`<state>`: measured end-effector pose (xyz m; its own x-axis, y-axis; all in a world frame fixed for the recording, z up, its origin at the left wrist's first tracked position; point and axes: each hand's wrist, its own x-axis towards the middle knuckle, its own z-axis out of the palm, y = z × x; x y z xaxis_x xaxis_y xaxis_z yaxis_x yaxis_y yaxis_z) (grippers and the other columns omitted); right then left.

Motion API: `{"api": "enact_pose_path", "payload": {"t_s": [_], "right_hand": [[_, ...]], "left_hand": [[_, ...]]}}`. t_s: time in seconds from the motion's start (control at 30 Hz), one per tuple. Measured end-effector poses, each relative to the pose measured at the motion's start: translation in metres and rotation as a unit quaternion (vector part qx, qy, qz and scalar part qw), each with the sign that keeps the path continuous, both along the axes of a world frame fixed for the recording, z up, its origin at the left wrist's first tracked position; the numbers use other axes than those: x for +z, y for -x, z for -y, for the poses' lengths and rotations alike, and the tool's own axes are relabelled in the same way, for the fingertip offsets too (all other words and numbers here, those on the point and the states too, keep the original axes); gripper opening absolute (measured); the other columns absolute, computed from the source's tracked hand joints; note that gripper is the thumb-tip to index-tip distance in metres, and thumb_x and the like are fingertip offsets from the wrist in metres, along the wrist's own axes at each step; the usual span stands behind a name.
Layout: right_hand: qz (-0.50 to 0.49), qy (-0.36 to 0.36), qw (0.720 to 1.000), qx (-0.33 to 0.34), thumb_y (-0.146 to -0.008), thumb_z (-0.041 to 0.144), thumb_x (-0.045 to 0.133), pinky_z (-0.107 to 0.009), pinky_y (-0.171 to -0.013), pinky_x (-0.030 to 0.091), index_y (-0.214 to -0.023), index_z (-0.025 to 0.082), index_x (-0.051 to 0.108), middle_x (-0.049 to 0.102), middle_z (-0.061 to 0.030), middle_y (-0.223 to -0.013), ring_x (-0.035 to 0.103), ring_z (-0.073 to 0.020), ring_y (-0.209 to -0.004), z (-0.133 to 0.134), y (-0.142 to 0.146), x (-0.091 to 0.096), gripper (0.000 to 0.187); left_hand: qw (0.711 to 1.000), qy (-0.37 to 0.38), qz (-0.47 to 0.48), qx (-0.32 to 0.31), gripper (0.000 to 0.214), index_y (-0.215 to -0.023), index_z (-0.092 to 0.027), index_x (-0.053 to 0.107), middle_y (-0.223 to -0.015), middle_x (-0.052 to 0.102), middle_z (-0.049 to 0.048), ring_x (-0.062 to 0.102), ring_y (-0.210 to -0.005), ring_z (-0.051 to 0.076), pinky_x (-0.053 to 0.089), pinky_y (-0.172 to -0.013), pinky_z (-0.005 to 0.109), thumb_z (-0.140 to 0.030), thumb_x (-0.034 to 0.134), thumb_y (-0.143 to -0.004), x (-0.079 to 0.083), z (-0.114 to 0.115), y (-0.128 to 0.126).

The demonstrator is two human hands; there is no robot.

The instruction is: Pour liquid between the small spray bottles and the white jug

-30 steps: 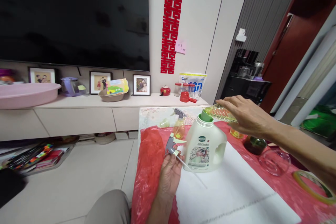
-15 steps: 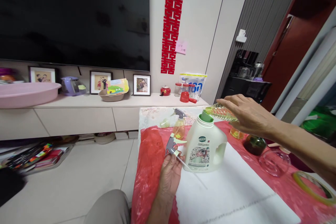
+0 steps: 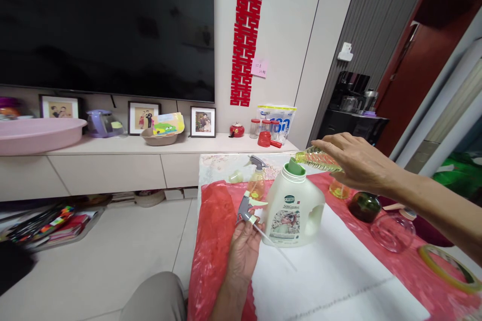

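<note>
My left hand is closed around a grey and pale-green spray trigger head, its thin clear tube pointing down to the right. In my right hand is a clear ribbed bottle holding yellowish liquid, tipped nearly level. The bottle's mouth meets the green spout in the neck of a large pale-green detergent jug. The jug stands upright, uncapped, on a white sheet. Behind it is a small spray bottle with yellow liquid and its own grey trigger. My right fingers partly hide the ribbed bottle.
On the red plastic cover at right are a jar with yellow liquid, a dark round bottle, a clear pink-tinted bottle and a roll of tape. A low cabinet runs behind the table.
My right hand and the ribbed bottle have shifted very slightly, with the bottle still tipped at the jug's spout. My left hand has stayed in place.
</note>
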<state>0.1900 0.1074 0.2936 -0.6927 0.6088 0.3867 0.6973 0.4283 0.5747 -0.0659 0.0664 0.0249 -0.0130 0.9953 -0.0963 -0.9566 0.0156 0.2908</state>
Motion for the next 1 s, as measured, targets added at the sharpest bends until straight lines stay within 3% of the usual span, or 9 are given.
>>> {"api": "enact_pose_path", "payload": {"t_s": [0.47,0.8,1.0], "right_hand": [[0.012,-0.018,1.0,0.002,-0.077,0.018,0.058,-0.036,-0.082,0.041,-0.143,0.023,0.044,0.055,-0.0104,-0.131,0.052,-0.0269,-0.111,0.0014,-0.0003,0.0056,0.068],[0.017,-0.03,0.999,0.009,-0.074,0.016,0.058,-0.035,-0.08,0.041,-0.142,0.023,0.044,0.056,-0.0096,-0.129,0.052,-0.0261,-0.108,0.0019,-0.0014,0.0075,0.07],[0.022,-0.027,0.999,0.013,-0.077,0.018,0.057,-0.036,-0.082,0.042,-0.143,0.023,0.043,0.055,-0.0103,-0.131,0.052,-0.0268,-0.11,0.0023,-0.0002,0.0095,0.068]], "left_hand": [[1.0,0.008,-0.002,0.001,0.03,-0.079,-0.015,0.077,-0.084,0.078,0.0061,0.074,-0.08,0.017,0.062,-0.083,0.03,-0.018,0.096,-0.056,0.0,0.0015,-0.0002],[1.0,0.001,-0.005,-0.007,0.017,-0.08,-0.015,0.076,-0.085,0.078,0.0057,0.074,-0.081,0.016,0.061,-0.084,0.029,-0.013,0.088,-0.067,-0.0008,0.0013,-0.0002],[1.0,-0.002,-0.006,-0.008,0.017,-0.08,-0.015,0.076,-0.085,0.078,0.0055,0.074,-0.081,0.016,0.061,-0.085,0.029,-0.013,0.087,-0.068,-0.0011,0.0015,-0.0001]]}}
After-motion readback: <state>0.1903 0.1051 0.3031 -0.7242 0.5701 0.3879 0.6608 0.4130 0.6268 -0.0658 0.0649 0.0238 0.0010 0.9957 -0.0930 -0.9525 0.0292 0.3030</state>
